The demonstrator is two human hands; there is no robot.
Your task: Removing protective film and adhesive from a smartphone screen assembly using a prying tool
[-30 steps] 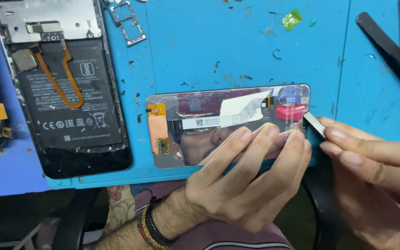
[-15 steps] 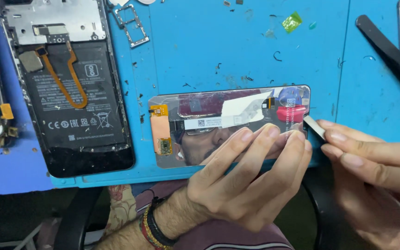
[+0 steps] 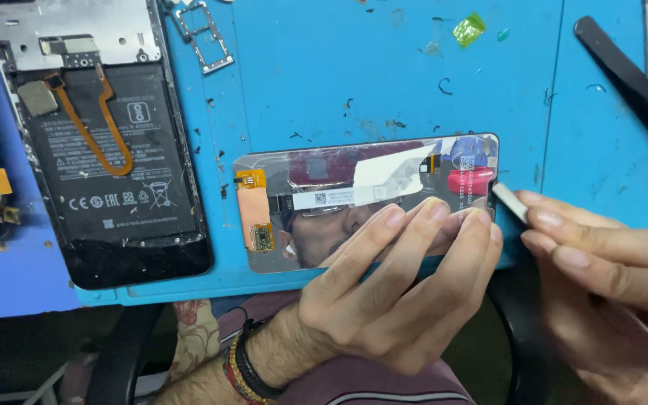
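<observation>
A phone display panel lies reflective side up on the blue work mat, with an orange flex cable at its left end and a red tab at its right. My left hand presses several fingers on the panel's near edge and holds it down. My right hand grips a thin tool with a flat white tip that touches the panel's right edge.
An opened phone body with battery and orange flex cable lies at the left. A metal card tray sits above it. Black tweezers lie at the top right. A green scrap lies on the mat.
The view has shifted slightly; both hands and the panel stay in nearly the same place, the tool tip still at the panel's right edge.
</observation>
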